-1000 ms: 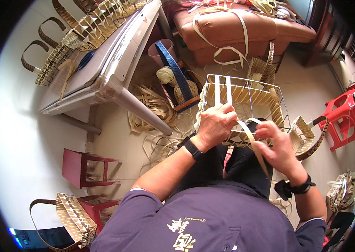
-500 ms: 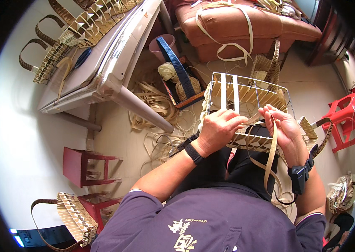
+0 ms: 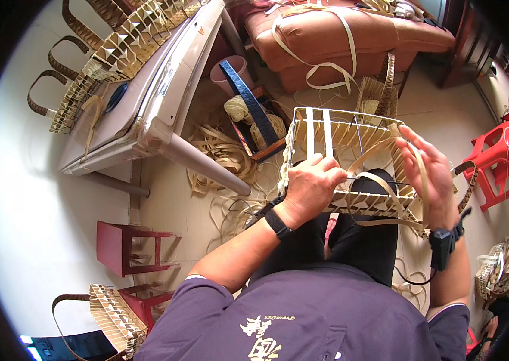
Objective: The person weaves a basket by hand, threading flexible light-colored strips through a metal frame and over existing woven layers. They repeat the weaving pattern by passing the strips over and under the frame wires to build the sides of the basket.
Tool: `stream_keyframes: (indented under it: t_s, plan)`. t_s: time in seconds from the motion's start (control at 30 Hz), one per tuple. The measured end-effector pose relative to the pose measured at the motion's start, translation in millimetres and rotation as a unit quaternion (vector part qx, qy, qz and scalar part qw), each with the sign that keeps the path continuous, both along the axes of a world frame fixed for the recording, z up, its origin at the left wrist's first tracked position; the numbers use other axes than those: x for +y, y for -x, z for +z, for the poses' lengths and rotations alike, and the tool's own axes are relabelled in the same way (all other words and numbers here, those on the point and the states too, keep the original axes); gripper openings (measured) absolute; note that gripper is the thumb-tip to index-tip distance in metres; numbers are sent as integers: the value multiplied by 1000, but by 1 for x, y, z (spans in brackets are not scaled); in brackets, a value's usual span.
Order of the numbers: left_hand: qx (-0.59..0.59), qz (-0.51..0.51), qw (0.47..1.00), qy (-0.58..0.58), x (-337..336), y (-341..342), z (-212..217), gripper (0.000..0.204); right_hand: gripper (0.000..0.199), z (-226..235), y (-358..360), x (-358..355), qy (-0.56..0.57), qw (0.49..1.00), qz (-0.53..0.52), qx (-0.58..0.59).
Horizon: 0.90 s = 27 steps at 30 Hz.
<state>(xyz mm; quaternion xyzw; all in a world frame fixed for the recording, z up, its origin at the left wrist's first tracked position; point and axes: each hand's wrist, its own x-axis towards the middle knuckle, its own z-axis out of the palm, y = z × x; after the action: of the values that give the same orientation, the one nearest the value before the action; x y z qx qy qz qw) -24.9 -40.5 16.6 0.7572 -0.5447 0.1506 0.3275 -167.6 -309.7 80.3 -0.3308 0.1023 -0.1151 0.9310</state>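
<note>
A half-woven basket point(image 3: 350, 207) of tan strips on a wire frame rests across my thighs. My left hand point(image 3: 311, 186) is closed on its near left rim, where two white strips point(image 3: 328, 135) run over from the far side. A long tan strip point(image 3: 381, 183) curves in a loop through the basket and up to my right hand point(image 3: 429, 171). That hand is raised at the basket's right end, its fingers fairly straight, with the strip caught against the palm side. The exact pinch is partly hidden.
A box with a blue handle point(image 3: 248, 99) holds balls of cord beside coiled strips point(image 3: 221, 159). Finished baskets point(image 3: 110, 60) stand on the table at left. A red stool point(image 3: 495, 162), a small dark-red stool point(image 3: 113, 246) and a sofa point(image 3: 350, 48) surround me.
My right hand has moved right and slightly up, drawing the tan strip into a wider loop over the basket. My left hand keeps its hold, and the view has shifted slightly.
</note>
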Motion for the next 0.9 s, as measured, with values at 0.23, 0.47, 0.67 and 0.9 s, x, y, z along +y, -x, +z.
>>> stream_keyframes:
  t_s: [0.23, 0.47, 0.67, 0.9]
  plan:
    - [46, -23, 997, -62, -10, -3, -2, 11, 22, -4, 102, 4, 665, 642, -356, 135]
    - [80, -27, 993, -89, -19, -1, 6, 15, 25, -45, 78, 97, 622, 776, -31, 104]
    - [89, -14, 991, -96, -17, -3, 5, 15, 54, -88, 13, 109, 554, 824, -46, 108]
    - [99, -15, 991, -84, -13, -9, 3, 12, 57, -91, -6, 132, 322, 938, -11, 126]
